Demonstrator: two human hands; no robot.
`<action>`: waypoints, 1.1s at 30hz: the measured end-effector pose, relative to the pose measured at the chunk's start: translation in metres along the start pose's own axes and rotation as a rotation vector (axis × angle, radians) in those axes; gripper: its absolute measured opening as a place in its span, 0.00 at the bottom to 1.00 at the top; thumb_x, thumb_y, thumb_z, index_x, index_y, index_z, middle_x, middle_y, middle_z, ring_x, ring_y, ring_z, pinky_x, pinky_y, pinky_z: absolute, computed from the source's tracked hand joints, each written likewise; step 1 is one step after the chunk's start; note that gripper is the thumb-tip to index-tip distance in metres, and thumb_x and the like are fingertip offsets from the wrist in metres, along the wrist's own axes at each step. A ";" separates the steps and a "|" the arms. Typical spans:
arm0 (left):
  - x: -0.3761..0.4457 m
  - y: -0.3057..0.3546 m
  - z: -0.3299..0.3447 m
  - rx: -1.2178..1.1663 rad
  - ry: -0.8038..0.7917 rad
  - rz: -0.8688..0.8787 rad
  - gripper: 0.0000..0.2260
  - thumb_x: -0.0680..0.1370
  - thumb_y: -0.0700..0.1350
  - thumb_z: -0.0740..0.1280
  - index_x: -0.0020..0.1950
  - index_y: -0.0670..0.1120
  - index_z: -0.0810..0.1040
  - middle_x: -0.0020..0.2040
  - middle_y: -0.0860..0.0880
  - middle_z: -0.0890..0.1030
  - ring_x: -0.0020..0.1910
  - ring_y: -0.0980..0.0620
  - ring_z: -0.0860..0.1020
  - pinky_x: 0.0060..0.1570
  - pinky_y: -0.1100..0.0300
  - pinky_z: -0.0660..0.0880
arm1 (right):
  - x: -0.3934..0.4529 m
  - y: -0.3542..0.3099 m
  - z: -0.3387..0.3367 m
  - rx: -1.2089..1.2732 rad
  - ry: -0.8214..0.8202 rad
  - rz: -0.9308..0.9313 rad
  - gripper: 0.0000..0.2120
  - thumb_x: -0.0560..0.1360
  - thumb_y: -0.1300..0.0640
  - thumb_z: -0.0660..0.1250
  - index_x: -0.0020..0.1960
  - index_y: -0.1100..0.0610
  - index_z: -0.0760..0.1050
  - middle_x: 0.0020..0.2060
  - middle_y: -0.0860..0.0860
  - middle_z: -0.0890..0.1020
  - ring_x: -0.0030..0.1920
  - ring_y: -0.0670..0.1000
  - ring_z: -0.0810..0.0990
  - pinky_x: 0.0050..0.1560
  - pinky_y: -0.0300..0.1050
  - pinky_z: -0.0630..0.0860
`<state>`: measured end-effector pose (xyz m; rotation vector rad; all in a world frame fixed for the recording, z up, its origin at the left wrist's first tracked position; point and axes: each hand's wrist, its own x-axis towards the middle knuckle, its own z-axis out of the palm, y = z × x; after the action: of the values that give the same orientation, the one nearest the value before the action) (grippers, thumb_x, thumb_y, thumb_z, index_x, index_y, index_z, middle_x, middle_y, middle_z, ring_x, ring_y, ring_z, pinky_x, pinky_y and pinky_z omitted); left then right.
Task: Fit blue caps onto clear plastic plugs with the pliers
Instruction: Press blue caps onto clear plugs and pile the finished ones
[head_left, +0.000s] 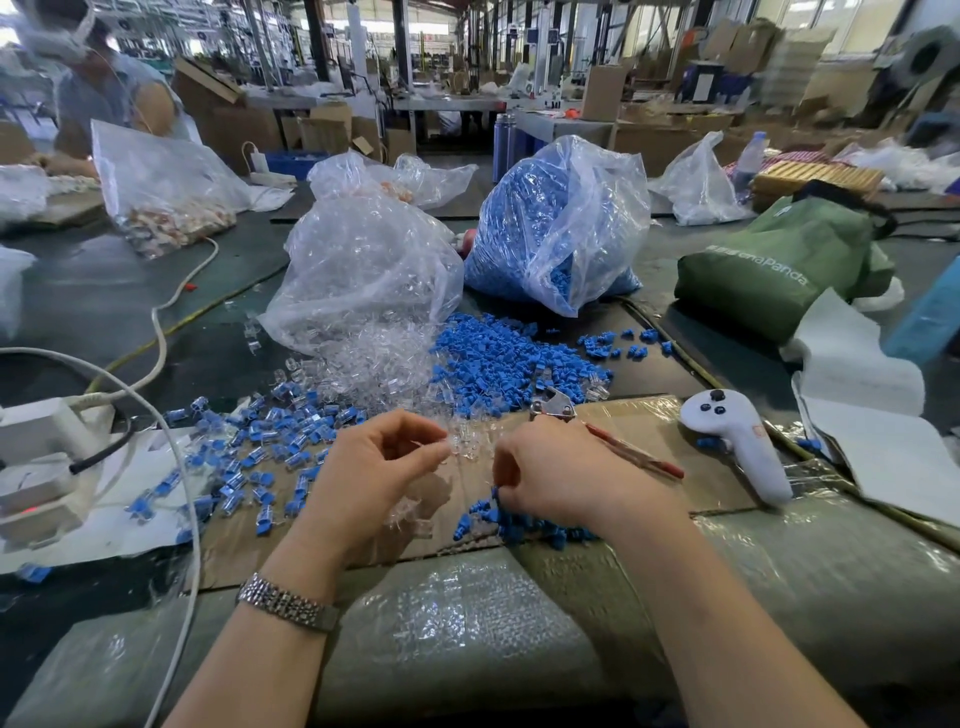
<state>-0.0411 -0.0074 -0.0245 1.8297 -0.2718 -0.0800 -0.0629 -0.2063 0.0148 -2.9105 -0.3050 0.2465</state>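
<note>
My left hand (374, 467) pinches a clear plastic plug (451, 446) between thumb and fingertip above the cardboard sheet (675, 483). My right hand (561, 478) grips the pliers (553, 408), whose metal jaws stick out past my knuckles and whose red handle (639, 452) trails right; its fingers curl down onto a small heap of blue caps (519, 525). Loose clear plugs (374, 364) and loose blue caps (498, 358) lie heaped beyond my hands. Several capped plugs (260, 452) are scattered to the left.
A clear bag of plugs (363, 260) and a bag of blue caps (561, 223) stand behind the heaps. A white controller (737, 441) lies at right, a green bag (779, 265) beyond it. White cables (161, 332) and a power strip (41, 457) lie left. Another person (104, 88) works at far left.
</note>
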 end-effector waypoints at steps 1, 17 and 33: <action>0.000 0.001 -0.001 -0.063 -0.009 -0.015 0.07 0.72 0.46 0.75 0.49 0.48 0.85 0.44 0.49 0.86 0.44 0.50 0.85 0.48 0.57 0.83 | 0.000 0.001 0.000 0.023 0.017 -0.006 0.06 0.77 0.53 0.72 0.50 0.53 0.78 0.47 0.48 0.81 0.49 0.51 0.79 0.54 0.51 0.78; 0.006 -0.002 -0.011 -0.709 -0.235 -0.141 0.09 0.77 0.45 0.73 0.53 0.42 0.86 0.47 0.42 0.84 0.41 0.51 0.83 0.44 0.61 0.81 | -0.002 -0.007 -0.015 0.700 0.458 -0.278 0.03 0.75 0.59 0.76 0.48 0.54 0.85 0.40 0.45 0.86 0.43 0.44 0.83 0.50 0.39 0.79; 0.000 0.002 -0.008 -0.640 -0.276 -0.070 0.10 0.76 0.42 0.73 0.56 0.41 0.85 0.46 0.41 0.84 0.42 0.49 0.82 0.45 0.60 0.81 | -0.007 -0.011 -0.013 0.574 0.420 -0.297 0.02 0.78 0.59 0.73 0.49 0.53 0.82 0.43 0.44 0.82 0.47 0.43 0.80 0.51 0.34 0.74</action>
<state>-0.0394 -0.0005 -0.0200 1.1876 -0.3300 -0.4221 -0.0693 -0.1996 0.0310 -2.2401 -0.4899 -0.2785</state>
